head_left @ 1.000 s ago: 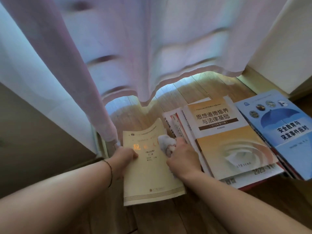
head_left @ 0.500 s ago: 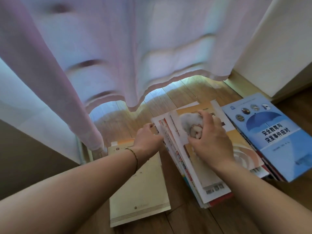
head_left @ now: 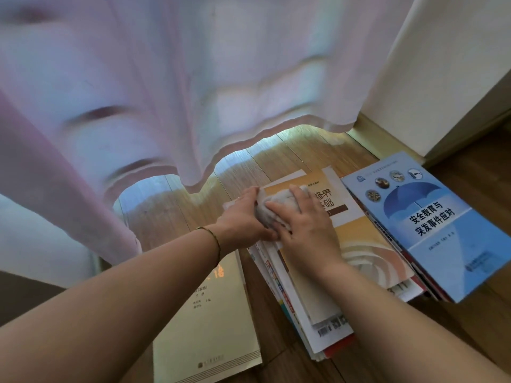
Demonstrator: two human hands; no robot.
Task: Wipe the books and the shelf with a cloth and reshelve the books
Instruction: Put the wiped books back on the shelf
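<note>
While both hands sit on the middle stack: field notes follow.

Cloth: white wad [head_left: 279, 207] bunched on the upper left of the orange book [head_left: 359, 233], which tops a fanned stack on the wooden floor [head_left: 171, 217].
Right hand [head_left: 304, 225]: palm down over the cloth, fingers [head_left: 297, 193] curled over the wad and pressing it to the cover.
Left hand [head_left: 243, 219]: at the stack's left edge, touching the cloth's left side; grip on book or cloth cannot be told.
Key relation: unwiped cover lies below and right of the fingers; book's long axis runs from the curtain [head_left: 193, 92] edge toward the person.
Nearer hand: right, already on the cloth.
Neighbours: blue book [head_left: 431, 225] just right, overlapping the stack; cream book [head_left: 210, 322] left, under the left forearm.
Judgement: wiping stroke likely runs down the long axis.
</note>
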